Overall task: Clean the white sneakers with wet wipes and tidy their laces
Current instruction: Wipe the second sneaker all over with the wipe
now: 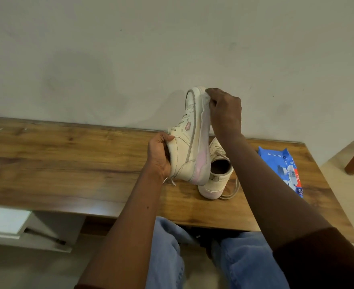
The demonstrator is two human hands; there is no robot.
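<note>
Risks first: the held sneaker [189,140] stands toe-up and is gripped only at the collar end, so firm wiping up by the toe, far from that grip, could lever it round and twist it out of the fingers; judged, not seen. If it drops it lands on the second sneaker [216,174], which sits on the wooden table [67,159] directly below the grip and touching the held shoe's heel; its loose laces [233,189] trail toward the table edge and could snag a wrist. Wet wipe [206,113] is thin and draped down the sole; a loose pinch could let it slide off or bunch up, leaving the sole half done.

Left hand [160,157]: closed round the collar and tongue area, thumb on the outer side, fingers tucked into or behind the opening; firm wrap, not a fingertip hold. Right hand [225,111]: fingers curled nearly closed, pressing the wipe against the sole edge just under the toe; how much wipe is bunched in the palm I cannot tell.

Blue wipes pack [284,167] lies on the table right of the right forearm, well apart from both grips. Laces on both shoes look untidied; cleaning step appears mid-way on the first shoe.
</note>
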